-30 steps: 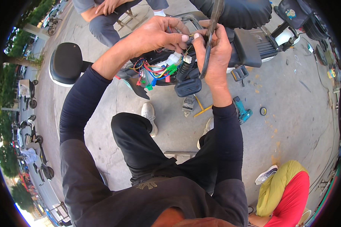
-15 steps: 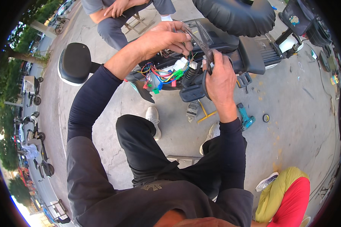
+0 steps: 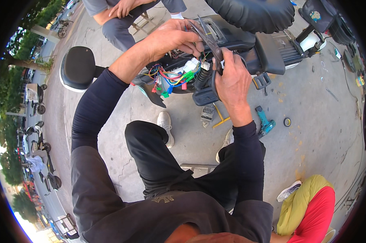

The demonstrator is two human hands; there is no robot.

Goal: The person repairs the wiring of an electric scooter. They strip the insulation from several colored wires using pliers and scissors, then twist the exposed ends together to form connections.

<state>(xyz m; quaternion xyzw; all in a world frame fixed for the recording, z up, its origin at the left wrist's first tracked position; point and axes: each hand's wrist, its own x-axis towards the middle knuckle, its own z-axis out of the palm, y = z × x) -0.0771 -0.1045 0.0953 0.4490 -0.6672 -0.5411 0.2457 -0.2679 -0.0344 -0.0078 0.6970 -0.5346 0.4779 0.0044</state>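
My right hand (image 3: 232, 79) is wrapped round the handles of dark metal scissors (image 3: 210, 41), whose blades point up and away with their tips apart. Close beside the blades, my left hand (image 3: 175, 37) is closed with thumb and fingers together on thin wires, mostly hidden by the fingers. Below both hands hangs a wiring harness (image 3: 172, 78) of many-coloured wires. White, green, blue and red connectors (image 3: 188, 76) end several of them. A black corrugated sleeve (image 3: 202, 77) stands next to the connectors, against the dark body of an electric scooter (image 3: 235, 37).
A black seat (image 3: 78, 67) sticks out at left; a black padded ring (image 3: 254, 15) lies across the far side. On the floor are a teal power drill (image 3: 265, 122), a tape roll (image 3: 287, 122) and a yellow T-handled tool (image 3: 221, 116). Other people sit at far left and near right.
The scissors have shifted slightly left and up, and their tips look closer together. My right hand has moved a little left and up with them; my left hand keeps its hold.
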